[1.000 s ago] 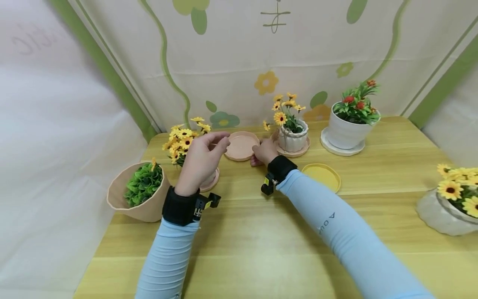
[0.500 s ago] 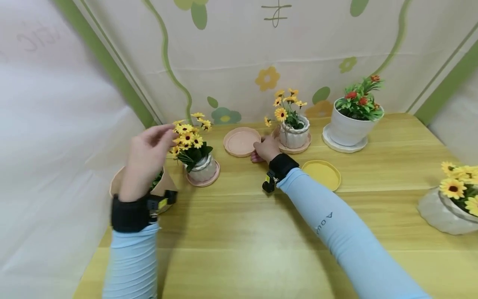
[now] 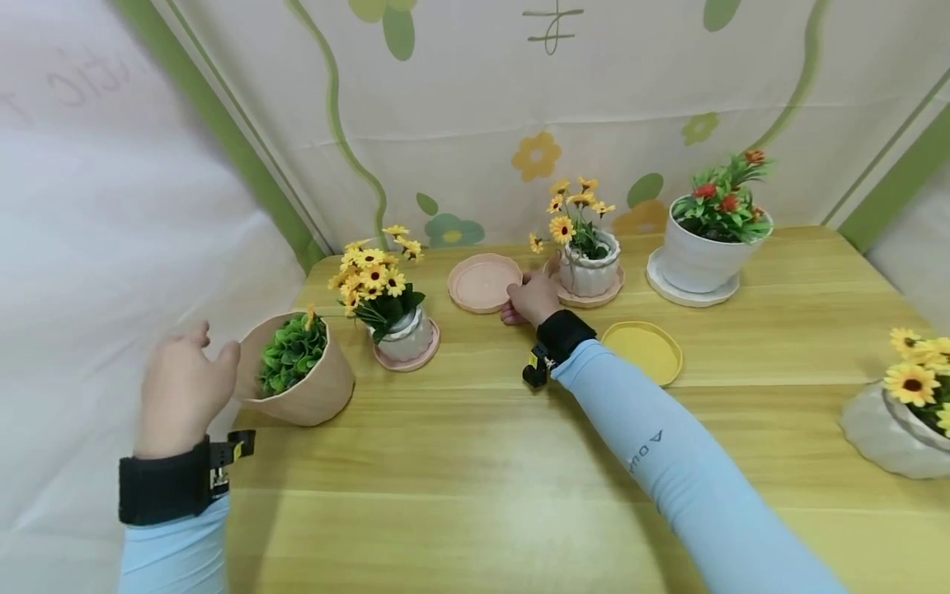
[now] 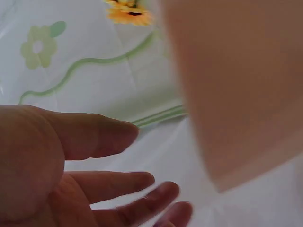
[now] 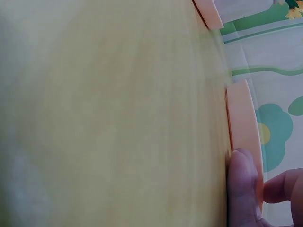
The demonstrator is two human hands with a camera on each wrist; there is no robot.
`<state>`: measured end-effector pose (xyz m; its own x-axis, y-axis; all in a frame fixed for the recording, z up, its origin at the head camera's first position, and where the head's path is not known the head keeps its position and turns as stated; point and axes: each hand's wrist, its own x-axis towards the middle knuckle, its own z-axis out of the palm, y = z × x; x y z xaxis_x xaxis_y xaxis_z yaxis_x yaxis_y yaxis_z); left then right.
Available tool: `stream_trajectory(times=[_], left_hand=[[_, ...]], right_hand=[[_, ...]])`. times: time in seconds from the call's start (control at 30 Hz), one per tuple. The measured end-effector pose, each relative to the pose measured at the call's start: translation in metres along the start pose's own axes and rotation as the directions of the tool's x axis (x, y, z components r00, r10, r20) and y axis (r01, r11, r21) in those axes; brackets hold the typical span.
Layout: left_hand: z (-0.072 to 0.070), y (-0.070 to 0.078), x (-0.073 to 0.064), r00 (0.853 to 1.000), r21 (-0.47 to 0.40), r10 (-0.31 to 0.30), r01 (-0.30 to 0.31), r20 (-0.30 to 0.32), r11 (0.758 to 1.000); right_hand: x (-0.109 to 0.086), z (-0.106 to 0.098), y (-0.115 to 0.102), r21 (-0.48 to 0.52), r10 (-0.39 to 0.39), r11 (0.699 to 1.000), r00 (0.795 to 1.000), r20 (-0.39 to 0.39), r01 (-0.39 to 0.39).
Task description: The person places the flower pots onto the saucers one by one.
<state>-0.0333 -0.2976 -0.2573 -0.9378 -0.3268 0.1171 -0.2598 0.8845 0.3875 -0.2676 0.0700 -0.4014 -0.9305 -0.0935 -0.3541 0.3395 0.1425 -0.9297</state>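
My right hand (image 3: 531, 299) pinches the near right rim of a round pink saucer (image 3: 484, 285) standing flat at the back of the table. In the right wrist view the thumb (image 5: 241, 177) lies against the saucer's outer wall (image 5: 242, 109), with a finger over its rim. To the left, my left hand (image 3: 181, 389) is in the air with fingers apart, holding nothing. It is just left of a tilted peach flowerpot (image 3: 319, 392) with a green leafy plant (image 3: 292, 355). That pot's blurred wall (image 4: 241, 94) fills the right of the left wrist view, apart from the fingers.
Potted yellow flowers (image 3: 371, 276) stand on a pink saucer at left; another such pot (image 3: 589, 271) sits right of my right hand. A white pot (image 3: 705, 256) with red flowers stands back right. A yellow saucer (image 3: 644, 353) lies near the right forearm. A grey pot (image 3: 894, 433) is far right.
My left hand has moved left and toward me, from above the yellow flowers past the peach pot. The right hand stays at the pink saucer's rim.
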Motion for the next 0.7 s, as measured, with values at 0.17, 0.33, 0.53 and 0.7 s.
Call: stream_trajectory(times=[0.17,0.33,0.53,0.7], left_hand=[[0.012,-0.015,-0.005,0.997,0.054,-0.043,0.040,0.061,0.998],[0.019,-0.034,-0.006,0.962,-0.080,-0.077,0.101,0.261,0.992],[0.030,-0.046,-0.005,0.910,-0.404,-0.063,0.243,0.409,0.882],[0.028,-0.045,-0.001,0.919,-0.430,-0.038,0.220,0.393,0.875]], right_hand=[[-0.005,-0.001,0.004,0.010,-0.011,1.000,1.000,-0.012,0.011],[-0.001,0.001,0.008,0.024,0.003,1.000,1.000,-0.017,-0.002],[0.004,0.004,0.006,-0.006,0.011,1.000,0.999,-0.046,-0.011],[0.002,0.002,0.004,-0.008,0.012,1.000,0.999,-0.053,-0.012]])
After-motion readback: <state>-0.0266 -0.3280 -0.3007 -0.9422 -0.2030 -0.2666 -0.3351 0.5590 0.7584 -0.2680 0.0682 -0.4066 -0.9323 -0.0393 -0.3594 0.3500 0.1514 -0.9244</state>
